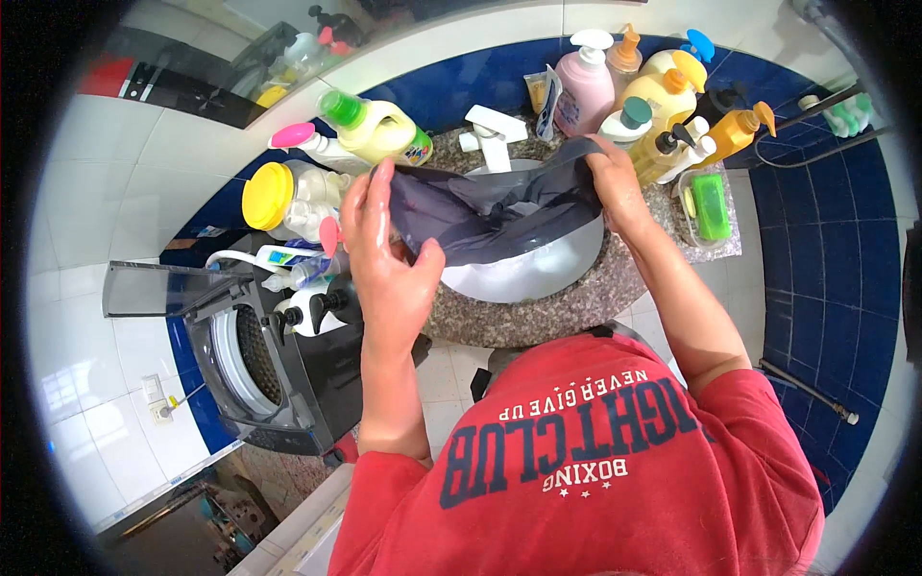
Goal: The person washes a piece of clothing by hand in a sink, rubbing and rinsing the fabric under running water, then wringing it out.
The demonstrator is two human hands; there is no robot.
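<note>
A wet-looking dark grey cloth (490, 216) is stretched out between my two hands, above the white sink basin (538, 278). My left hand (389, 254) holds its left end, with the fingers up along the edge and the thumb lower down, apart from them. At the other end, my right hand (617, 187) grips the cloth between thumb and fingers. Folds run across its middle, and its exact kind cannot be made out. Whitish suds or water show in the basin below. Behind the cloth stands a white tap (495, 139), partly over the basin.
Several pump bottles, among them a pink one (584, 91), crowd the counter's back right. A soap box with a green block (711, 206) sits at the right. Detergent bottles (379, 130) and a yellow-lidded jar (269, 195) stand left. An open top-loading washing machine (245, 360) is farther left.
</note>
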